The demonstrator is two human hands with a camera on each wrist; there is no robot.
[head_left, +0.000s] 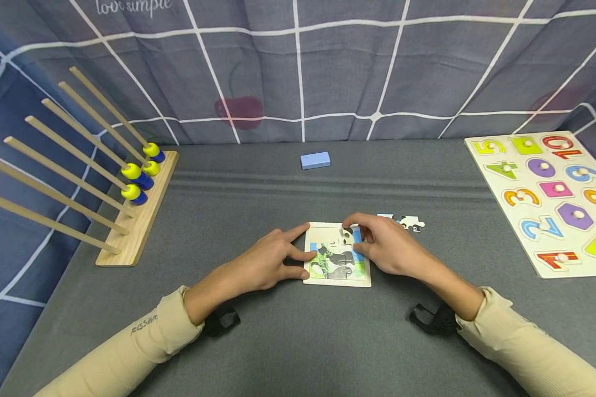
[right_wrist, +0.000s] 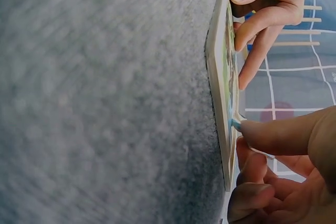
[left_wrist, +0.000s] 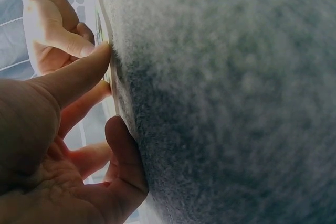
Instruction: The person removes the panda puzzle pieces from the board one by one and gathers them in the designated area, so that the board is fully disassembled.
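Observation:
A square panda jigsaw puzzle [head_left: 345,283] in a pale wooden frame lies flat on the table before me. My left hand [head_left: 263,260] rests at its left side with fingers spread, the fingertips on the frame and the picture and the thumb at the lower left edge. Over the right side is my right hand [head_left: 394,247], pinching a puzzle piece [right_wrist: 236,125] between thumb and fingers; a blue edge of it shows in the right wrist view. Just behind the right hand lie loose puzzle pieces [head_left: 411,223], partly hidden by it.
A blue block [head_left: 315,160] lies farther back. On the left stands a wooden rack [head_left: 151,212] of upright rods with yellow and blue beads. A number-and-shape peg board [head_left: 526,248] lies at right. A checked curtain [head_left: 338,71] hangs behind the table.

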